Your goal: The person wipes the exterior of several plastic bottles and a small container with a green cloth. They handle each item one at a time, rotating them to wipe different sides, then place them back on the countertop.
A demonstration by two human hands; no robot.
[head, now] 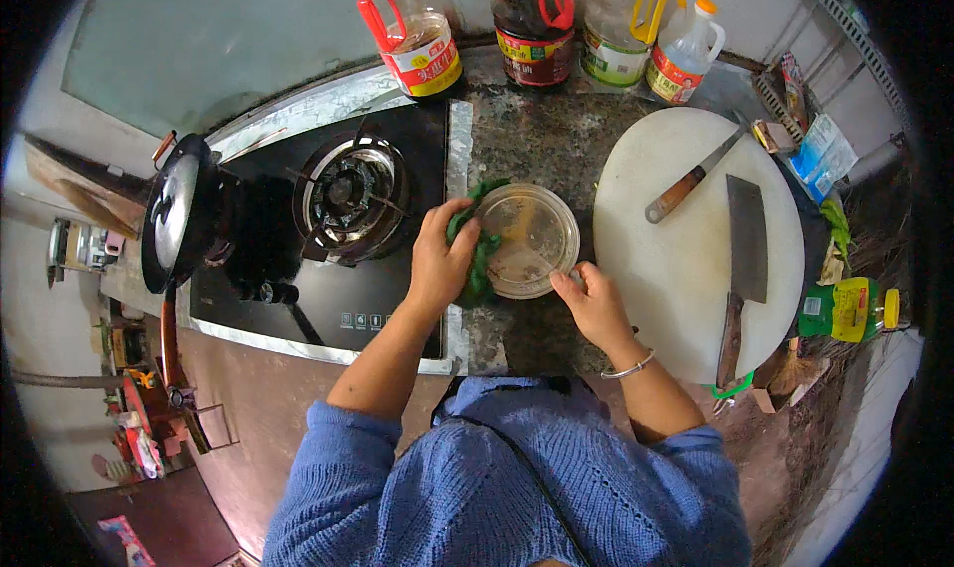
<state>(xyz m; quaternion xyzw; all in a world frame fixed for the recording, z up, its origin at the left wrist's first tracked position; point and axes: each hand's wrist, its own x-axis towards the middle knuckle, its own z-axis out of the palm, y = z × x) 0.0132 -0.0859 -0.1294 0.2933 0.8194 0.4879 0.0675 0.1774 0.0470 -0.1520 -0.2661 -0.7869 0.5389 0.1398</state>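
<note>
A round clear container or lid (531, 243), see-through with a ridged rim, is between my hands above the stone counter. My left hand (441, 250) holds a bunched dark green cloth (483, 261) against its left side. The thumb and fingers of my right hand (592, 302) pinch its lower right rim. To the right, a round white cutting board (656, 284) bears a cleaver (747, 239) with a wooden handle and a smaller wooden-handled knife (689, 187). What lies beneath the clear piece is hard to tell.
Left of my hands is a black glass gas stove (261, 299) with a burner (346, 187); a lidded wok (179, 217) stands at its far left. Large plastic bottles (533, 49) line the back wall. A green bottle (842, 310) lies right of the board.
</note>
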